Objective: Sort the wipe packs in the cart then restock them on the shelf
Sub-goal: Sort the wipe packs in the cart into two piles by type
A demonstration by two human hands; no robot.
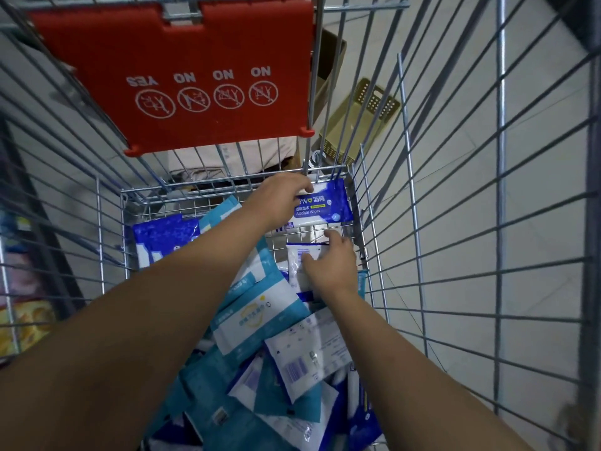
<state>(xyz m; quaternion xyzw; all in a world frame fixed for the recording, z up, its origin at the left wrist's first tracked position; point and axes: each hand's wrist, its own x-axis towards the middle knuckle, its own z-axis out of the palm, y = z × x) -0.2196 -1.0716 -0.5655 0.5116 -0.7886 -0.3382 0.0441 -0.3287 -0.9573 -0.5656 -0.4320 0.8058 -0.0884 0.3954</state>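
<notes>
The blue alcohol wipes pack [328,203] stands on edge against the far end wall of the wire cart [383,203], its printed face toward the camera. The left hand [279,196] holds it by the upper left corner, fingers curled over the top edge — clamped on the pack, with the wrist covering the left part of the label.

Just below that grip, nearer the camera, the right hand [328,265] lies palm down on a white pack [300,258] whose barcode side faces up. The fingers are spread over it and the thumb points toward the blue pack; whether they actually pinch the white pack cannot be told from here.

Under and behind the right hand the cart floor is heaped with more packs — light blue and white wipe packs [257,317] overlapping at all angles, some face down with barcodes showing. To the left of the left forearm two dark blue packs [166,239] lean against the cart's left wall.

Beyond the held pack, above the end wall, hangs the red child seat flap [182,73] with its warning icons. Through the wires to the right of it, an olive plastic basket [361,122] lies on the tiled floor.
</notes>
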